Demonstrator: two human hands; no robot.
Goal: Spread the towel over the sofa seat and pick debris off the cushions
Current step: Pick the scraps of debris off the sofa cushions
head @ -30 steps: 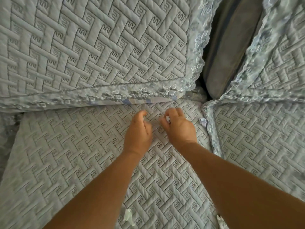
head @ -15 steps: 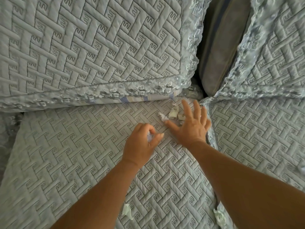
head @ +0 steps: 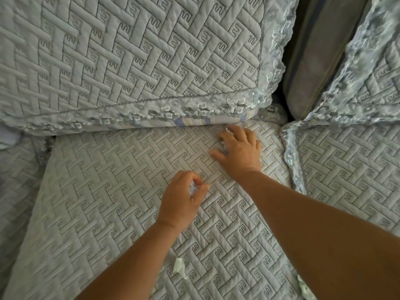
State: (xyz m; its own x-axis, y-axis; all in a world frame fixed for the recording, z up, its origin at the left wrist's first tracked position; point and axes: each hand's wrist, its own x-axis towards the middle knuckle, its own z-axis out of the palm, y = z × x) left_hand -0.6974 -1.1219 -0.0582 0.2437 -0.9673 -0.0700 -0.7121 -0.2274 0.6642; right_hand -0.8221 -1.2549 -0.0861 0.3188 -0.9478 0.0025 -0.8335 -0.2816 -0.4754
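Note:
A pale grey-blue quilted towel [head: 108,202] covers the sofa seat. My left hand [head: 184,198] rests mid-seat, its fingers pinched around small white bits of debris [head: 193,189]. My right hand [head: 240,150] lies palm down near the seat's back edge, fingers curled over white paper scraps [head: 227,131] beside the back cushion. One loose white scrap [head: 180,268] lies on the seat near my left forearm. Another scrap [head: 304,287] shows at the seat's front right, partly hidden by my right arm.
A quilted back cushion [head: 129,61] with a lace trim stands behind the seat. To the right lies a second covered seat [head: 350,180] with a lace edge. A dark grey sofa gap [head: 313,50] opens at the upper right corner.
My right hand has closed down over the scraps near the back cushion, its fingers no longer spread. My left hand has stayed pinched, drawn slightly toward me.

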